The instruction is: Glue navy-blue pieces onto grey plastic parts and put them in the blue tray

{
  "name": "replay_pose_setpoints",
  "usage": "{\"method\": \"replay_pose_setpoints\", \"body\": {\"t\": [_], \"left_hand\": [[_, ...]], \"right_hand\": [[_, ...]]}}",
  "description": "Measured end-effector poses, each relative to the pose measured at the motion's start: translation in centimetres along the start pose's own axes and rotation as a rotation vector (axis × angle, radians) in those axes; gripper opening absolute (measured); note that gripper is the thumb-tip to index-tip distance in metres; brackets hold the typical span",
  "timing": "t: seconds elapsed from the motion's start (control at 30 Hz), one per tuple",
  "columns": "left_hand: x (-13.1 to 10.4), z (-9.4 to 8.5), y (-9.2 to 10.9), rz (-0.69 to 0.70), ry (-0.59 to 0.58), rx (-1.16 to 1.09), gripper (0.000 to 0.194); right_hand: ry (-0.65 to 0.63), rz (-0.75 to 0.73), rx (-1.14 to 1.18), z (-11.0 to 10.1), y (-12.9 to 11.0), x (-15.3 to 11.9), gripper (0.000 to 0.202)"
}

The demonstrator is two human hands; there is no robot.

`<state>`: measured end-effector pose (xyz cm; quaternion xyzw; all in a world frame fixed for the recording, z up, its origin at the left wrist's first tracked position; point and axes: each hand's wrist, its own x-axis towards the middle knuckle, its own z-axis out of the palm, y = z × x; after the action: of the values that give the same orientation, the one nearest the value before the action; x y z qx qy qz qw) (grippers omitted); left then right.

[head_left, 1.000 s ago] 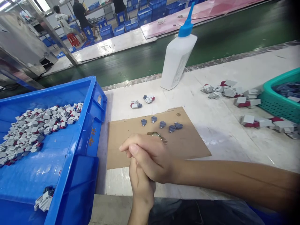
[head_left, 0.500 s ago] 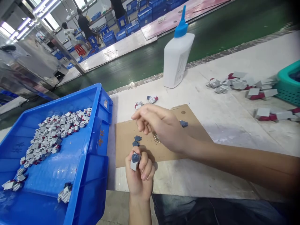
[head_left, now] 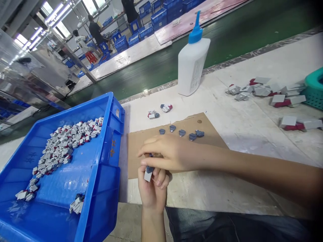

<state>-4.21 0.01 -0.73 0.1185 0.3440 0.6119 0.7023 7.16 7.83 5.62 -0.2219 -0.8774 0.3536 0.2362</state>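
Note:
My left hand (head_left: 153,191), palm up, pinches a small light-grey plastic block (head_left: 148,176) joined to a dark blue-grey plastic piece (head_left: 149,169). Directly above it is my right hand (head_left: 164,153), its fingers and thumb curled together close to the held part. A bit of dark blue shows between those fingers; what they hold is mostly hidden. Both hands are over the near part of a brown cardboard sheet (head_left: 136,137). Beyond my right hand, several loose dark blue-grey pieces (head_left: 182,133) lie on the cardboard.
On the left stands a blue crate (head_left: 103,131) with many grey-and-red parts (head_left: 63,144). Two assembled parts (head_left: 166,108) lie behind the cardboard. A white bottle with a blue nozzle (head_left: 191,67) stands further back. More parts (head_left: 262,90) and a teal basket (head_left: 315,89) are right.
My right hand has come down and toward me, from above the cardboard onto the part in my left hand. Several dark pieces behind it are uncovered. My left hand keeps its grip.

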Motion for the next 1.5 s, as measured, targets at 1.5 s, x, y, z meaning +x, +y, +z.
{"method": "replay_pose_setpoints", "body": {"t": [1.5], "left_hand": [[1.6, 2.7, 2.3, 0.228, 0.330, 2.182, 0.026]], "right_hand": [[0.778, -0.186, 0.760, -5.2, -2.2, -1.9, 0.017]]}}
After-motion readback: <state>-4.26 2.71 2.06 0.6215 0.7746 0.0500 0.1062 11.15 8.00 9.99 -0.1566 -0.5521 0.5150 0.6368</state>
